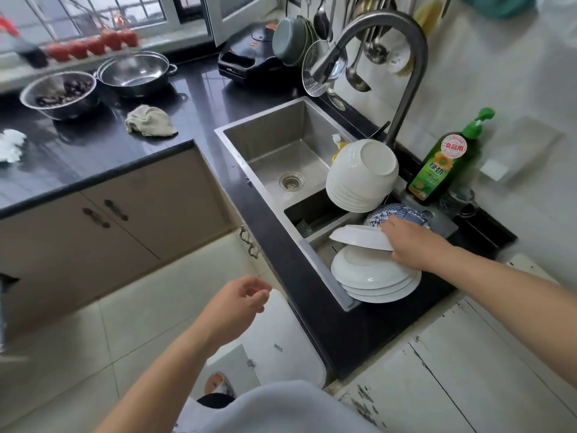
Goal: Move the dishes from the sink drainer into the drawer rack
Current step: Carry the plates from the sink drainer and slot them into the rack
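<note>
Over drainer, right hand gripping plate

Right hand grips top white plate, tilted above stack of white plates in sink drainer. Stacked upturned white bowls and blue patterned bowls behind. Left hand loosely curled, holding nothing, above floor.

Black countertop, beige cabinets, pale tiled floor, window.
</note>
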